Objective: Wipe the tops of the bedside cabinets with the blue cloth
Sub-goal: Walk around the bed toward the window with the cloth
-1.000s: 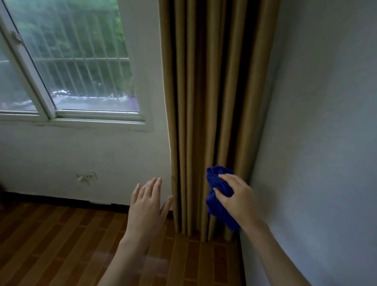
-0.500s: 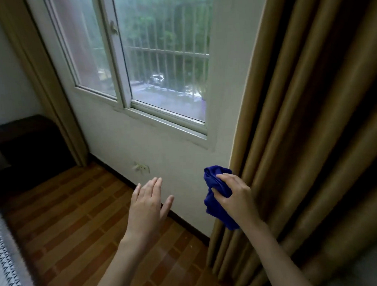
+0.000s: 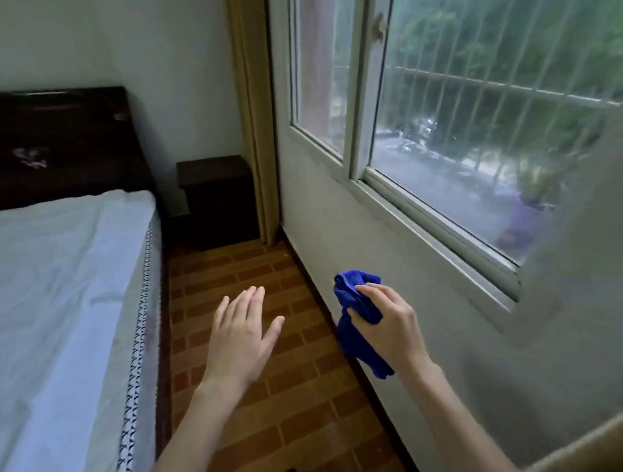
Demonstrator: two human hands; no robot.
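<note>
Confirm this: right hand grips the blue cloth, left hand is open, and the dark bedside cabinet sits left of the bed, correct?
The head view shows the bedside cabinet right of the bed. The right hand does grip the blue cloth; the left hand is open.

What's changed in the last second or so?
The view has swung left, from the curtained corner along the window to the bed and a dark bedside cabinet, now in sight ahead. Nothing was picked up or let go. The right hand still grips the blue cloth; the left hand stays open and empty.
</note>
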